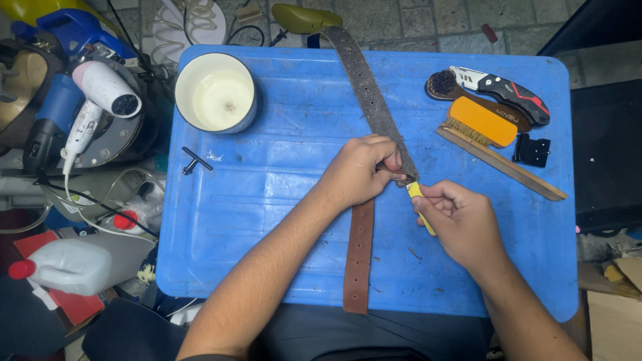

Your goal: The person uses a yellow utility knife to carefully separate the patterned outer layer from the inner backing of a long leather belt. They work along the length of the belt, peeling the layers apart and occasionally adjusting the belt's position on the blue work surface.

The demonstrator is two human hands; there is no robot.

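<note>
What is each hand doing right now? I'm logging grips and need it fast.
Left hand: closed, pinching the worn brown leather belt.
Right hand: closed around a thin yellow-handled tool.

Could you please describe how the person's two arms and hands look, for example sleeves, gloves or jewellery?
Both forearms are bare up to the bottom picture edge, with no sleeve in view. The left hand and the right hand wear no gloves. No ring, watch or bracelet shows on either hand or wrist. No marking or bandage shows. The fingernails look short.
</note>
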